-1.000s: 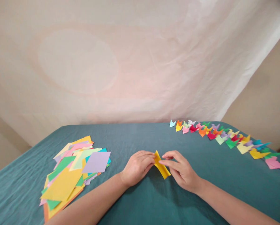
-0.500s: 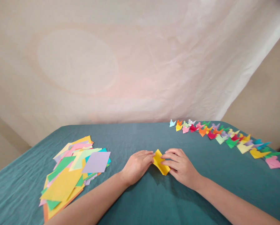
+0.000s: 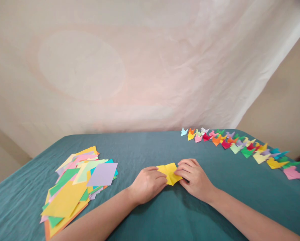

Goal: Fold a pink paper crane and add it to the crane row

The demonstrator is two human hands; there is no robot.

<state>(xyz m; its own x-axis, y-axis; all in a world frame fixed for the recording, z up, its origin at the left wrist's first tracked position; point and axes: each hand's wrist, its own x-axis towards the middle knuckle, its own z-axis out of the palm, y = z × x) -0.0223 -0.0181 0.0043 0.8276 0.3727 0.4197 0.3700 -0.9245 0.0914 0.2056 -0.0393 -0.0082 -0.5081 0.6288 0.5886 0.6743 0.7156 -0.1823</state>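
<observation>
A small folded yellow paper [image 3: 169, 171] lies on the teal cloth [image 3: 144, 147] between my two hands. My left hand [image 3: 147, 184] curls its fingers over the paper's left edge and pinches it. My right hand [image 3: 195, 179] presses bent fingers down on the paper's right edge. Both hands rest low on the cloth, and part of the paper is hidden under the fingers.
A loose pile of coloured paper squares [image 3: 76, 182] lies at the left. A curved row of several folded paper figures [image 3: 240, 145] runs along the right edge of the cloth. A pale sheet [image 3: 129, 67] hangs behind.
The yellow paper stood up on edge a second ago; now it lies flatter and wider. Both hands have come down onto it, the left sliding over its left side.
</observation>
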